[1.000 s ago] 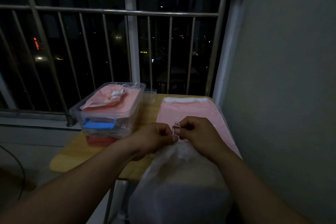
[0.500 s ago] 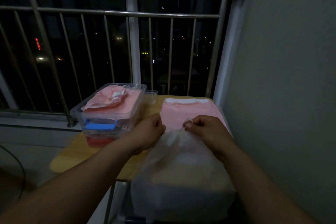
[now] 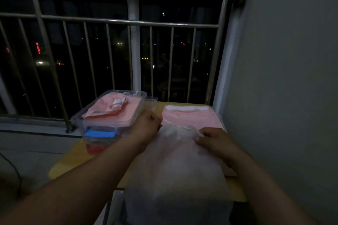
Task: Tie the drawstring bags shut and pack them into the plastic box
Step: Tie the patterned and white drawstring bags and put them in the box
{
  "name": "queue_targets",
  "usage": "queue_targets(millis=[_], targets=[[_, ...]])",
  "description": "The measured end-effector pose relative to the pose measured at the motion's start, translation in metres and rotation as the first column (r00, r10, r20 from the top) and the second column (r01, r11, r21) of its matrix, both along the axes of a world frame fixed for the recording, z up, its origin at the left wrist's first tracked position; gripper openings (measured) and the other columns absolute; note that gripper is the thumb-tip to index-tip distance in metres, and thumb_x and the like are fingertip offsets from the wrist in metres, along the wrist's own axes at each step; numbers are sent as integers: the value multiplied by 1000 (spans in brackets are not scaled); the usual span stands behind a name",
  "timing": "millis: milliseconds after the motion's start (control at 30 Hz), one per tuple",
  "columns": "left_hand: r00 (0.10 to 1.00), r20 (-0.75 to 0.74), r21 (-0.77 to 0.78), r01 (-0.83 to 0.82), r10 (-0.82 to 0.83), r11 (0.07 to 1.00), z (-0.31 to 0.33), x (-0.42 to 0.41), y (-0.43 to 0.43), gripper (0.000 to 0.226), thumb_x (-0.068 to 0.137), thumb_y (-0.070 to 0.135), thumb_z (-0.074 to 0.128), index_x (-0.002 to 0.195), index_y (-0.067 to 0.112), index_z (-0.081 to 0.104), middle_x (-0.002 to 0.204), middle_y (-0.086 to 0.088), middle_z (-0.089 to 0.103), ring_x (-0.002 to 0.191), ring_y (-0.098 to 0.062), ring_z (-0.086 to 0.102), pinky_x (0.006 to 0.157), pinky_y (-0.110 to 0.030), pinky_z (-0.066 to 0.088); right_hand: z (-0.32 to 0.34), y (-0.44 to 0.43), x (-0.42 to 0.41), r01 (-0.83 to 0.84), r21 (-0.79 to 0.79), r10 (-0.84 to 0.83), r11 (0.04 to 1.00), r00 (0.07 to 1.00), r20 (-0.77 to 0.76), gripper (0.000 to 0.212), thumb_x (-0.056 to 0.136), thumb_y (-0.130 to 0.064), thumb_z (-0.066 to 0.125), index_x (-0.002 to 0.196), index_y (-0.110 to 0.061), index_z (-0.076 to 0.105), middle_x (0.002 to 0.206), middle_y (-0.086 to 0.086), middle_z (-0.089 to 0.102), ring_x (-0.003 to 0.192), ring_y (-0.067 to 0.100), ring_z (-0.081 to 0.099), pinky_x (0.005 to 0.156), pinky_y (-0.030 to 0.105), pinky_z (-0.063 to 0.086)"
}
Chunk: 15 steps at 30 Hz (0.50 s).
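Just left of the left hand (image 3: 146, 124) sits the box (image 3: 135, 115). It is clear plastic and open at the top. Pink bags (image 3: 109, 109) lie in it, piled up to the rim, and the top one has a white bunched end. Low down in the box is something blue (image 3: 99, 133), with something red (image 3: 95, 149) under it. It is too dark to tell what they are. A small clear tub (image 3: 151, 100) stands just past the left hand, touching the box or close to it.

Both arms reach forward over the table (image 3: 69, 162). The left hand has its fingers curled and grips the top left edge of the white bag (image 3: 179, 166). The right hand (image 3: 214, 139) is knuckles up and pinches the top right edge. The two hands are apart, and the crinkled mouth of the bag runs between them. It is too blurry to tell if they hold string or cloth. Below the hands, the white bag hangs down over the near edge of the table.

Just past both hands, one flat pink bag (image 3: 192, 118) lies on the table, with a white band at its far end.
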<state>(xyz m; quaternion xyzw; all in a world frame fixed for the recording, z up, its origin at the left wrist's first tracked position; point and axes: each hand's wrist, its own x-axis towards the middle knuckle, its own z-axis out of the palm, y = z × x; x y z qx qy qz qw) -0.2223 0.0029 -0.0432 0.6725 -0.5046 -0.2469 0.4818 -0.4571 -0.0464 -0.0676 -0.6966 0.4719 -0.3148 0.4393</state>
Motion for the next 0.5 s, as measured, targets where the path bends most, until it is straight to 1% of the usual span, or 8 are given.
queue_targets(millis=[33, 100, 133, 167, 233, 300, 400, 500], targets=[[999, -31, -23, 25, -25, 999, 6, -3, 0, 31, 104, 31, 54, 86, 8, 63, 79, -9, 63, 78, -27, 60, 69, -33, 47, 1, -5, 1, 39, 15, -40, 999, 999, 32, 17, 97, -19, 69, 84, -15, 79, 79, 2, 78, 69, 18, 73, 61, 26, 54], [981, -153, -44, 114, -119, 993, 22, -3, -3, 44, 102, 50, 54, 98, 9, 70, 90, -12, 70, 88, -28, 68, 83, -38, 54, 12, -20, 2, 79, 28, -80, 997, 994, 71, 14, 96, -19, 71, 86, -13, 79, 84, 8, 79, 71, 22, 73, 64, 29, 55], [967, -198, -27, 159, -161, 987, 30, -2, -4, 49, 99, 60, 53, 103, 16, 74, 97, -7, 73, 94, -24, 71, 89, -39, 56, 19, -26, 3, 99, 30, -101, 995, 991, 84, 12, 95, -17, 71, 87, -13, 79, 87, 11, 79, 72, 23, 73, 65, 29, 54], [955, -213, 1, 211, -205, 978, 38, 0, -4, 51, 96, 66, 53, 105, 21, 75, 100, 1, 76, 95, -19, 73, 90, -36, 57, 28, -34, 4, 125, 26, -127, 992, 987, 98, 11, 94, -14, 72, 87, -14, 79, 89, 13, 79, 73, 24, 73, 66, 29, 54], [949, -145, 72, 292, -279, 954, 44, 5, -7, 46, 93, 67, 57, 98, 27, 78, 94, 9, 79, 87, -11, 76, 85, -33, 59, 45, -49, 5, 164, 59, -173, 985, 966, 193, 12, 94, -6, 70, 88, -13, 78, 89, 16, 78, 72, 23, 73, 65, 29, 57], [964, -9, 95, 264, -264, 960, 43, 10, -17, 36, 96, 57, 61, 100, 25, 78, 94, 4, 79, 87, -16, 76, 87, -42, 61, 61, -60, 7, 167, 102, -188, 981, 952, 242, 9, 94, -4, 69, 90, -8, 75, 87, 17, 77, 71, 25, 72, 65, 31, 58], [984, 117, 10, 136, -136, 991, 38, 16, -38, 22, 101, 40, 59, 103, 23, 74, 95, 0, 75, 88, -20, 71, 87, -43, 60, 67, -81, 12, 183, 76, -194, 980, 962, 190, 8, 93, -10, 73, 86, -9, 75, 90, 18, 78, 76, 29, 72, 76, 39, 58], [971, 241, -94, 17, 7, 995, 28, 21, -60, 23, 101, 37, 59, 90, 18, 65, 85, -4, 67, 82, -24, 65, 78, -40, 55, 59, -99, 18, 246, -31, -240, 969, 961, 138, 10, 94, -18, 74, 85, -14, 76, 88, 12, 78, 76, 27, 73, 75, 37, 59]])
